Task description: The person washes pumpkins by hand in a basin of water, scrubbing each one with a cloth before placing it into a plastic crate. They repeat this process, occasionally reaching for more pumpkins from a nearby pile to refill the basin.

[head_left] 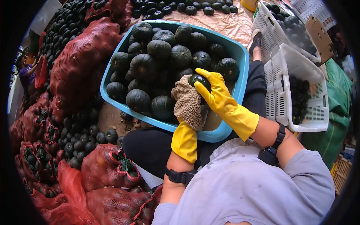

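Note:
My right hand, in a yellow rubber glove, grips a small dark green squash with thumb and fingers around its sides. A brown terry cloth covers most of my left hand, also in a yellow glove. The cloth presses against the squash's left side, and the left fingers are hidden beneath it. Both hands are over the near right part of a blue plastic tub. Dark green squashes are heaped in the tub, just left of and beyond my hands.
Red mesh sacks of squashes crowd the left, with loose squashes between them. White crates holding squashes stand at right beside a green sack. More squashes lie on a tan sheet behind. Another person is far left.

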